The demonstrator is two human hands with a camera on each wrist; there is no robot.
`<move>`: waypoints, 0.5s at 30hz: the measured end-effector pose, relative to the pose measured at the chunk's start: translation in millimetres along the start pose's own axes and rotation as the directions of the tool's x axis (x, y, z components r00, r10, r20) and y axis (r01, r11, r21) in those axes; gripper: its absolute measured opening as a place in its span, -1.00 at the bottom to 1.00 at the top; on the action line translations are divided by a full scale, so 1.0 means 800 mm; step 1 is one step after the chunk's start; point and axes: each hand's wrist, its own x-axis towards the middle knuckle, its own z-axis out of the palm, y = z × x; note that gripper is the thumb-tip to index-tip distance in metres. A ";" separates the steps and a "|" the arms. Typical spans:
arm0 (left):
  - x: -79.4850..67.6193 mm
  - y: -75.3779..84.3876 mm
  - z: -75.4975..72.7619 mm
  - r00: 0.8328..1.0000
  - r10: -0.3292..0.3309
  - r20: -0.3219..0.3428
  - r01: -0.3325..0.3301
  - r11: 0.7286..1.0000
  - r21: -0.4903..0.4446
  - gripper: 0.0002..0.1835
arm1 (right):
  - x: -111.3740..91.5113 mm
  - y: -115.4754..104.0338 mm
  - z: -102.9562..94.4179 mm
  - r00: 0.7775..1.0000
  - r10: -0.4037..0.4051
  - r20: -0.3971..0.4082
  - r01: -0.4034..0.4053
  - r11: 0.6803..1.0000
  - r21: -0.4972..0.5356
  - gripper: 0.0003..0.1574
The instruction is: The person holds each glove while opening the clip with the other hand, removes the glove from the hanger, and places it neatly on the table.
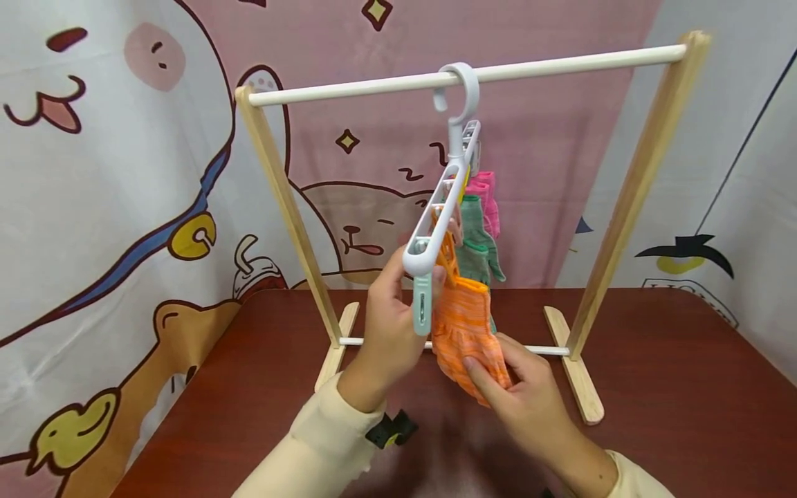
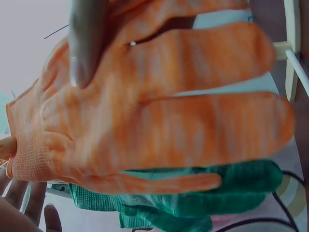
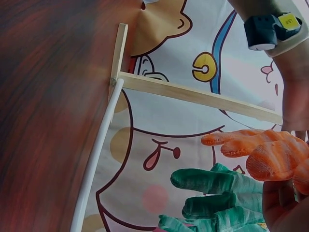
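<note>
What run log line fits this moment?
hanger: hooked over rod | left hand: by hanger's near end | right hand: holds orange glove | green gloves: hanging behind

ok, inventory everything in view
Backdrop: one, pink-white cartoon print, behind
Table: one, red-brown, below
Rack: one, wood and white, on table
Hanger: one, pale grey, on rack
Clips: several, mixed colours, along hanger
Orange glove: 1+, orange, by hanger's near end
Green gloves: 2+, green, behind it
Pink gloves: count unclear, pink, farthest back
Wrist device: 1+, black, left forearm
Sleeves: two, cream, both arms
Left hand: one, bare, beside hanger
Right hand: one, bare, pinching orange glove
</note>
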 end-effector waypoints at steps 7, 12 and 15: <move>0.013 0.006 0.001 1.000 -0.002 0.024 0.005 0.992 -0.129 -0.60 | 0.001 0.001 0.003 0.998 -0.052 -0.026 0.053 0.999 0.010 -0.55; 0.016 0.010 0.007 0.998 -0.021 0.062 0.039 0.955 -0.294 -0.25 | 0.000 0.002 0.005 0.994 -0.096 -0.051 0.097 0.995 0.021 -0.51; 0.018 0.012 0.010 0.997 -0.023 0.075 0.046 0.949 -0.312 -0.14 | -0.001 0.003 0.006 0.994 -0.099 -0.050 0.100 0.995 0.020 -0.51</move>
